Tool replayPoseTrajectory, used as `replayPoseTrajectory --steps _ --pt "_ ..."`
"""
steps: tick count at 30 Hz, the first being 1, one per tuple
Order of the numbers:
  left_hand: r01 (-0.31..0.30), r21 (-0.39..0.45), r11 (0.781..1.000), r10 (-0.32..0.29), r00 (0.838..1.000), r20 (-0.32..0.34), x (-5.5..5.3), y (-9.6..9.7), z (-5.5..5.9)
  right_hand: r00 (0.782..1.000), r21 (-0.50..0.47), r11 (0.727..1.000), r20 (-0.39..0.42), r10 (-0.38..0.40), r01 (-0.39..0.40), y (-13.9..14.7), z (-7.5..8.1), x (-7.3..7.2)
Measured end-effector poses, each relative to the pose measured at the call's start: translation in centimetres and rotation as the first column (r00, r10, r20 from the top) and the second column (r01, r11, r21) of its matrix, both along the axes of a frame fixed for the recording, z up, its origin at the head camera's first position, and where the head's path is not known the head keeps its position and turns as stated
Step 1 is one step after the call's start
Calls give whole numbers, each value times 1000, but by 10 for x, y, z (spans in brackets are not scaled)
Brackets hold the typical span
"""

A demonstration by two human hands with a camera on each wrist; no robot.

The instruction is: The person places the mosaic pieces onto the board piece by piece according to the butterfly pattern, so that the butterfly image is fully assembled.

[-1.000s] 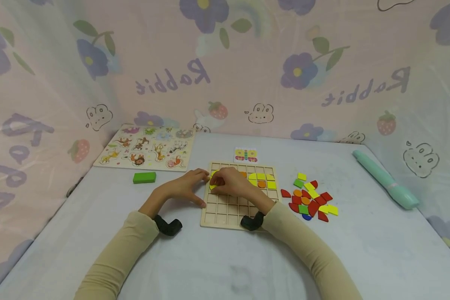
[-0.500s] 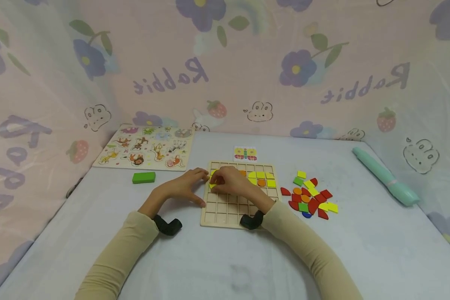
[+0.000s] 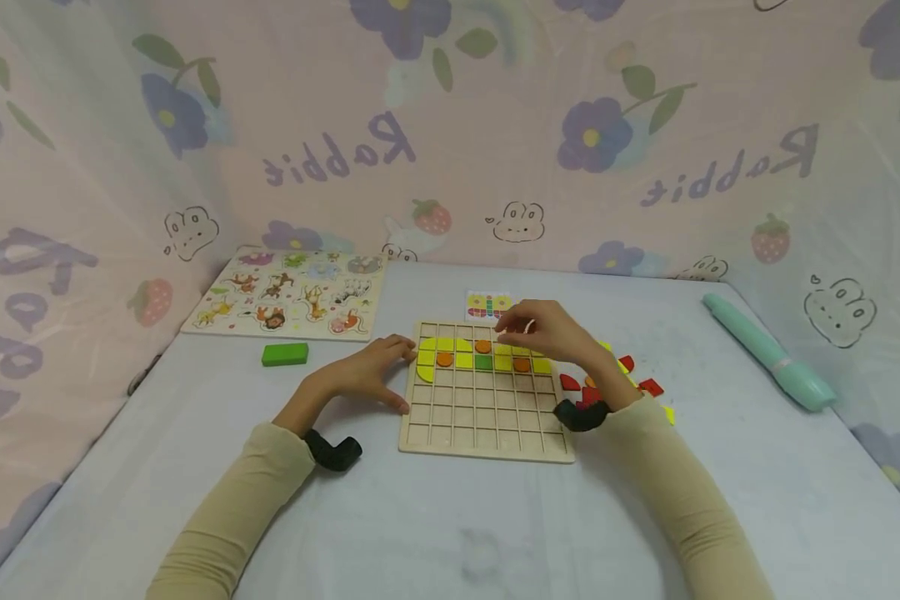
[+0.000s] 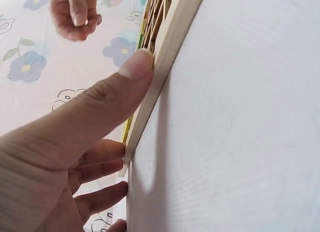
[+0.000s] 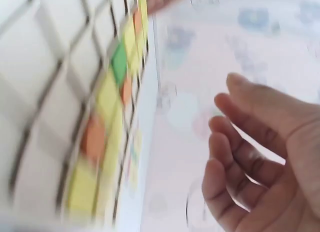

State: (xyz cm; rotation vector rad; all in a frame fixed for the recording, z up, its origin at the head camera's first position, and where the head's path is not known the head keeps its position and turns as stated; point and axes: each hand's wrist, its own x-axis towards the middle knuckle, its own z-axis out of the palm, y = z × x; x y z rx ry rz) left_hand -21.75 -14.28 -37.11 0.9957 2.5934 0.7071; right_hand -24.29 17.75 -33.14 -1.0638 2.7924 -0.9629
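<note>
A wooden grid board (image 3: 487, 417) lies flat on the table, its upper rows holding yellow pieces (image 3: 465, 360), several orange discs (image 3: 445, 359) and a green square (image 3: 483, 362). My left hand (image 3: 360, 372) rests against the board's left edge; in the left wrist view its thumb (image 4: 137, 64) touches the wooden rim. Above the board's upper right part is my right hand (image 3: 551, 335), fingers loosely bent. The right wrist view shows nothing between its thumb (image 5: 260, 97) and fingers. A small picture card (image 3: 480, 307) behind the board is partly covered by that hand.
Loose red pieces (image 3: 570, 382) and others lie right of the board, partly hidden by my right forearm. A green block (image 3: 285, 354) and an animal puzzle board (image 3: 292, 325) lie at left. A turquoise wand-shaped object (image 3: 768, 354) lies at far right.
My right hand has left the board's upper left corner and moved right and up, uncovering yellow pieces, an orange disc and the green square. The left hand has stayed in place.
</note>
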Motion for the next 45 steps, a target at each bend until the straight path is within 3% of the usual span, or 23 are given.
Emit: replayPoseTrajectory --steps 3,7,15,18,29,45 --pt "-5 -9 1000 5 1000 1 0 0 1 995 14 995 3 -102 102 34 3 0" --pt "-11 -22 1000 11 1000 2 -1 1 -1 972 42 972 6 -233 233 75 0 0" --pt "-18 -28 999 18 1000 -8 -1 0 -2 900 135 906 126 -418 402 125 -7 1" --pt "-20 -27 999 20 1000 -8 -1 0 -1 888 166 898 159 -432 407 132 -11 0" --pt "-18 -21 1000 18 1000 -3 -3 0 -7 877 253 892 215 -429 374 140 -31 -6" --pt "-19 -31 999 19 1000 -12 -2 1 -6 886 248 897 201 -417 366 140 -36 -6"
